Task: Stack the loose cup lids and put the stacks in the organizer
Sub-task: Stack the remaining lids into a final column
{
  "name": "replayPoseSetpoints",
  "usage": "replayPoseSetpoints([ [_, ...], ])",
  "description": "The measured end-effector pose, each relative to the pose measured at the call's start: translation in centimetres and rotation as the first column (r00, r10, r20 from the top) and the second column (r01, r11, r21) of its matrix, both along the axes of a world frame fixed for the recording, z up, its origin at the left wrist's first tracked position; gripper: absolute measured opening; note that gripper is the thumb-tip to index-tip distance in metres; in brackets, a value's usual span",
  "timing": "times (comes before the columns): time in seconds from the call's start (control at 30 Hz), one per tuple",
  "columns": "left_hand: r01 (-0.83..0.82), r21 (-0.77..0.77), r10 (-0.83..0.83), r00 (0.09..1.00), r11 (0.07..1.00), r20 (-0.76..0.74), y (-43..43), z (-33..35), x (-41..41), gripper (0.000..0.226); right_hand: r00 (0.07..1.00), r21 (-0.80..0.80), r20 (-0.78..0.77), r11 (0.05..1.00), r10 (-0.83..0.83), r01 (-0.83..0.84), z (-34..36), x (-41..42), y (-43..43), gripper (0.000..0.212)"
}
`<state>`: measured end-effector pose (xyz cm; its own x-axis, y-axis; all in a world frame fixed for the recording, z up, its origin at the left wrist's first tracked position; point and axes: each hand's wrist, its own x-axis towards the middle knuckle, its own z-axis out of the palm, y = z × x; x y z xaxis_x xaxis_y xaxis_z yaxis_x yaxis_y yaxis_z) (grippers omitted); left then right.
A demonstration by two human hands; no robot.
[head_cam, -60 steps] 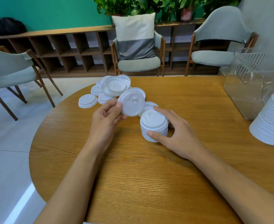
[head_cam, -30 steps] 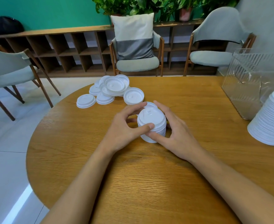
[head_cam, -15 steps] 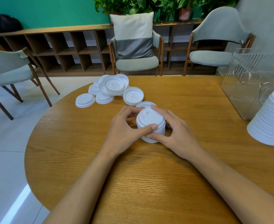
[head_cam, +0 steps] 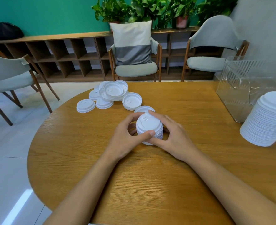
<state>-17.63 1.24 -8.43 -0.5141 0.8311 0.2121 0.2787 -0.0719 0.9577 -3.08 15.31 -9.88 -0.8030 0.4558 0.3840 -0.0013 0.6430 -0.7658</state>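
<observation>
A short stack of white cup lids (head_cam: 149, 126) stands on the round wooden table (head_cam: 150, 176) near its middle. My left hand (head_cam: 127, 138) grips the stack from the left, thumb across its front. My right hand (head_cam: 173, 137) grips it from the right, fingers curled over the far rim. Behind the stack lies a single lid (head_cam: 143, 109), and further back a pile of loose lids (head_cam: 111, 93), some upside down. One lid (head_cam: 85, 105) lies apart at the left. The clear plastic organizer (head_cam: 244, 88) stands at the table's right side.
A tall leaning stack of white lids (head_cam: 269, 120) sits at the right edge, in front of the organizer. Three chairs ring the table's far side, one with a cushion (head_cam: 132, 43). The table's left edge drops to a tiled floor.
Two seconds ago my left hand held a single lid up; it set that lid on the stack. Both hands have since closed round the stack and stay there.
</observation>
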Motion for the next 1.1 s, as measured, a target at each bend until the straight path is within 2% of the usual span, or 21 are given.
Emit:
replayPoseSetpoints([
  [0.1, -0.031, -0.017, 0.03, 0.997, 0.999, -0.074, -0.2, 0.3, 0.6, 0.052, 1.0, -0.01, 0.021, 1.0, 0.007, -0.007, 0.4, 0.4, 0.2, 0.077],
  [0.23, -0.161, 0.068, 0.171, 0.964, 0.985, -0.205, 0.3, 0.7, 0.8, 0.026, 0.996, 0.015, 0.087, 1.0, 0.018, -0.02, 0.9, 1.4, 1.3, 0.077],
  [0.3, -0.25, 0.096, 0.268, 0.913, 0.963, -0.308, 0.8, 0.3, 0.0, 0.019, 0.995, 0.03, 0.099, 0.999, 0.013, -0.016, 1.2, 2.3, 2.0, 0.077],
  [0.37, -0.283, 0.104, 0.297, 0.829, 0.954, -0.474, 1.2, -0.3, -0.9, 0.025, 0.996, 0.025, 0.085, 1.0, -0.006, 0.004, 1.3, 3.1, 2.8, 0.077],
  [0.43, -0.27, 0.098, 0.271, 0.74, 0.958, -0.615, 1.8, -0.7, -1.6, 0.03, 0.997, 0.022, 0.071, 0.999, -0.028, 0.026, 1.3, 3.6, 3.4, 0.077],
  [0.53, -0.239, 0.028, 0.188, 0.678, 0.971, -0.711, 2.9, -0.6, -2.2, 0.03, 0.996, 0.03, 0.065, 0.998, -0.055, 0.053, 1.0, 4.0, 3.9, 0.078],
  [0.6, -0.23, -0.04, 0.125, 0.657, 0.972, -0.743, 3.7, -0.5, -2.5, 0.027, 0.996, 0.023, 0.051, 0.997, -0.072, 0.071, 0.8, 4.1, 4.1, 0.077],
  [0.7, -0.226, -0.055, 0.101, 0.623, 0.972, -0.776, 4.1, -0.8, -2.8, 0.01, 0.996, 0.018, 0.045, 0.997, -0.072, 0.072, 0.8, 4.1, 4.1, 0.077],
  [0.8, -0.222, -0.064, 0.091, 0.624, 0.973, -0.776, 3.9, -0.9, -2.9, 0.006, 0.996, 0.021, 0.052, 0.997, -0.079, 0.078, 0.7, 3.9, 4.3, 0.077],
  [0.93, -0.198, -0.054, 0.104, 0.705, 0.979, -0.702, 3.5, -0.7, -2.8, 0.012, 0.994, 0.033, 0.061, 0.996, -0.091, 0.089, 0.8, 3.8, 4.3, 0.078],
  [1.1, -0.178, 0.04, 0.156, 0.705, 0.983, -0.692, 3.3, -0.3, -2.4, 0.024, 0.994, 0.044, 0.053, 0.995, -0.095, 0.093, 1.0, 3.6, 4.0, 0.077],
])
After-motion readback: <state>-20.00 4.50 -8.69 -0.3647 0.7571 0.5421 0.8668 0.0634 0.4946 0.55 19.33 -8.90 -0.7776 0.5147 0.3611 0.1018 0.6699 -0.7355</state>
